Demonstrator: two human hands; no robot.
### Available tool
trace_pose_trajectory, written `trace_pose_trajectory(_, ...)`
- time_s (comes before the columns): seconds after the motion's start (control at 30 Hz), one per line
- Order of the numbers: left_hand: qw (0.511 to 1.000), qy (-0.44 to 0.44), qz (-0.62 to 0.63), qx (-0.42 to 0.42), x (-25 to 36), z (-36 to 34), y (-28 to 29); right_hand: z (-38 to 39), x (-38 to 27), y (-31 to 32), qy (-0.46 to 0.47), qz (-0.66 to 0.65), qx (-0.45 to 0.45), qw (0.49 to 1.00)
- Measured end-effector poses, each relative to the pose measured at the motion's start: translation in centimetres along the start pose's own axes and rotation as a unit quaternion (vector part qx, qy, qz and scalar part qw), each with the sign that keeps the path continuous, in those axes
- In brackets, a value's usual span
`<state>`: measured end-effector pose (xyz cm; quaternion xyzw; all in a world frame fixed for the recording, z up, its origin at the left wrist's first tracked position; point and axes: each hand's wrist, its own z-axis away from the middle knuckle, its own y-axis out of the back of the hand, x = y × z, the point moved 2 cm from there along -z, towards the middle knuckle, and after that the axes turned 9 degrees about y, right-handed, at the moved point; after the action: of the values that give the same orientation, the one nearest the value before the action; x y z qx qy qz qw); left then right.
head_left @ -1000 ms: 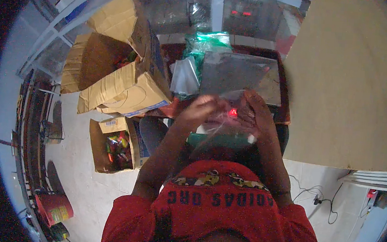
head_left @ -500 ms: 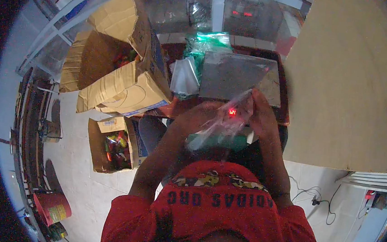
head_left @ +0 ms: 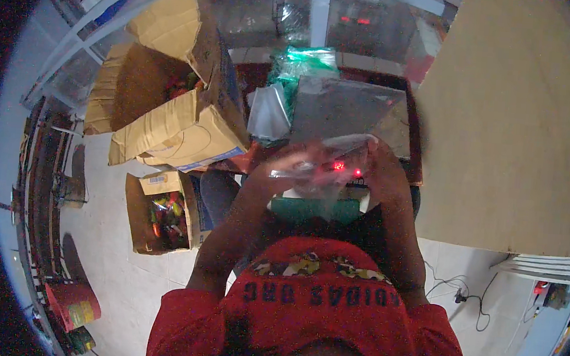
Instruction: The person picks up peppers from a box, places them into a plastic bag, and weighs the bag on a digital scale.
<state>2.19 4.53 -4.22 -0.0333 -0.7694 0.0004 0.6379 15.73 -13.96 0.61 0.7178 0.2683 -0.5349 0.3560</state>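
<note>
Two cardboard boxes: large open box [head_left: 169,112] and small box [head_left: 162,212] on the tiled floor [head_left: 110,278], both holding colourful items; our left hand [head_left: 285,171] and right hand [head_left: 379,172] pinch one clear plastic bag [head_left: 326,164] with red pieces over the dark table [head_left: 414,155]; grey sheet [head_left: 344,109] beyond.

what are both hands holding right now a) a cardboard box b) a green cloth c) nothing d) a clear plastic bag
d: the left hand and right hand grip a clear plastic bag between them, above the dark table.
</note>
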Motion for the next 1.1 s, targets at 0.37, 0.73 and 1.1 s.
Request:
trace_pose_trajectory(0.37, 0.912, 0.083, 0.384, 0.122, 1.9, -1.3, -2.2, -1.3, -7.5, -1.5, -0.01, 0.024, -0.202, 0.979)
trace_pose_trajectory(0.73, 0.849, 0.156, 0.484, 0.145, 3.4, -0.5, -1.0, -0.2, -5.3, -2.2, -0.078, -0.474, 0.036, 0.876)
trace_pose_trajectory(1.1, 0.87, 0.049, 0.476, 0.117, 3.8, 1.4, 0.0, 0.4, -1.3, -3.2, -0.205, -0.437, 0.115, 0.868)
